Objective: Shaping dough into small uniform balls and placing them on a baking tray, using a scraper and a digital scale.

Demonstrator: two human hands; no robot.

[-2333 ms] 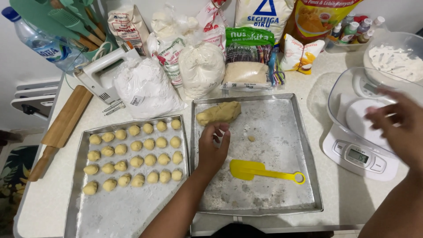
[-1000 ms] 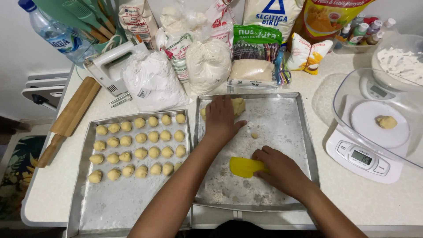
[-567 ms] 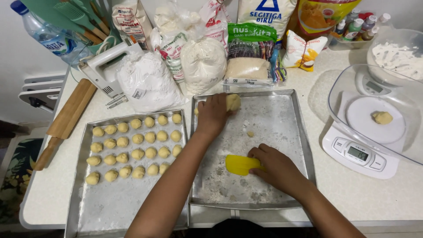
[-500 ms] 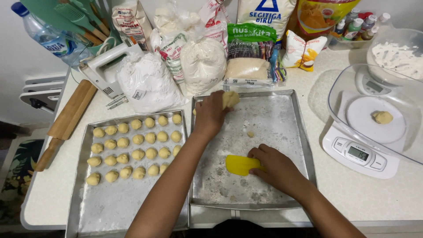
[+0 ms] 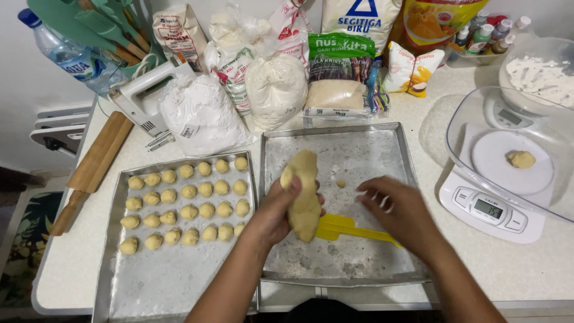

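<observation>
White surface, crowded along its far edge with flour bags (image 5: 200, 113). At its left, a tray of dough balls (image 5: 185, 203). Left hand (image 5: 272, 212), fingers clamped, holds the dough lump (image 5: 304, 191) above the floured tray (image 5: 359, 149); it looks soft, best cradled underneath. Right hand (image 5: 400, 212), fingers apart, hovers over the yellow scraper (image 5: 344, 227). Scale (image 5: 496, 206) at right.
</observation>
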